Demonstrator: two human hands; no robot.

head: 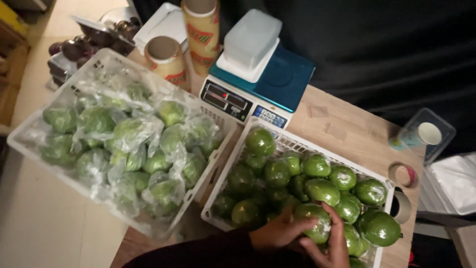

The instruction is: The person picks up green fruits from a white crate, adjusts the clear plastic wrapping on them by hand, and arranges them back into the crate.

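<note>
Wrapped green fruit [313,222] sits clasped between left hand [278,232] and right hand [333,244].

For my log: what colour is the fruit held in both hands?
Green fruit, film-wrapped, in the head view.

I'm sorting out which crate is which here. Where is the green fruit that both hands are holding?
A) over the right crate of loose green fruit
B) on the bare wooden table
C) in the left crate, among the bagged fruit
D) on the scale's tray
A: both hands, left hand and right hand, clasp a wrapped green fruit over the near edge of the right crate, which holds loose green fruit.
</note>
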